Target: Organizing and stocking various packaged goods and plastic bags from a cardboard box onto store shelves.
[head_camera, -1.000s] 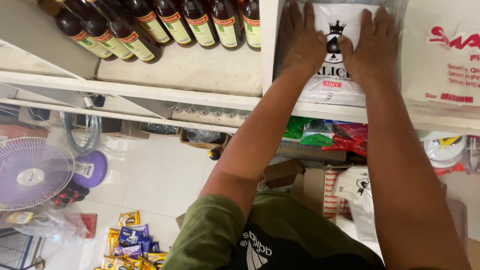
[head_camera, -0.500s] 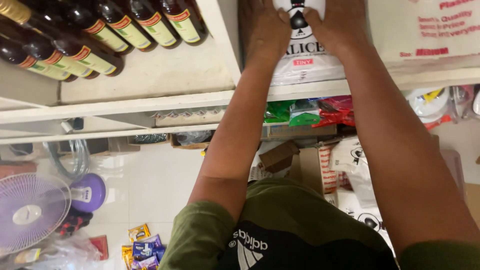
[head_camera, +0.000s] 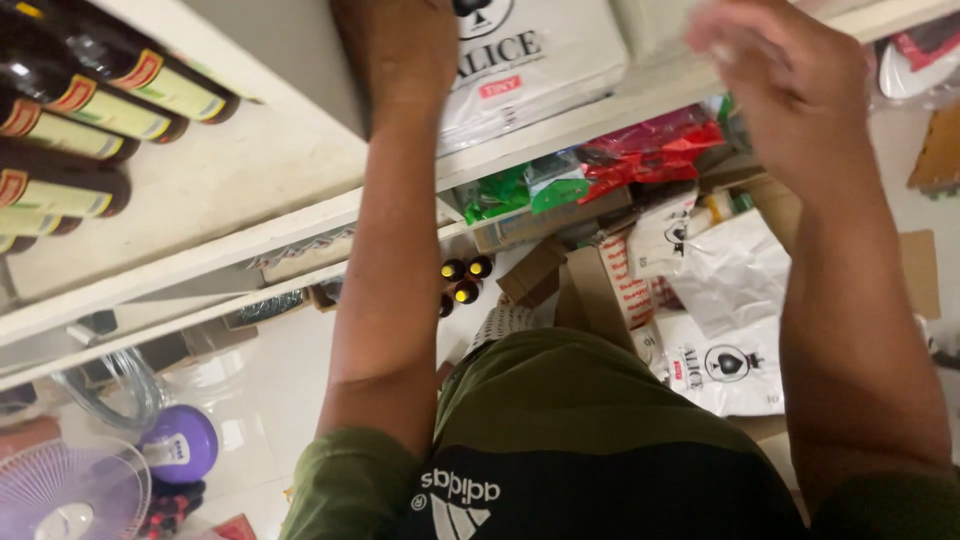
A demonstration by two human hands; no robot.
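Observation:
A white flat pack with a black emblem (head_camera: 545, 60) lies on the upper white shelf (head_camera: 300, 225). My left hand (head_camera: 395, 40) rests at the pack's left edge, its fingers cut off by the top of the frame. My right hand (head_camera: 790, 90) is blurred and hovers off the shelf, to the right of the pack, with loosely curled fingers and nothing in it. Dark glass bottles with yellow and red labels (head_camera: 90, 100) lie in a row on the shelf's left part.
Green (head_camera: 510, 190) and red packets (head_camera: 650, 150) fill the lower shelf. On the floor below are cardboard boxes (head_camera: 590, 290), white plastic bags (head_camera: 730, 310), small yellow-capped bottles (head_camera: 465, 280), a purple fan (head_camera: 70, 495) and a coiled hose (head_camera: 110, 385).
My right hand has come off the white pack and moved right and toward me. My left hand stays on the pack. The view has shifted, so the shelf sits higher and tilted.

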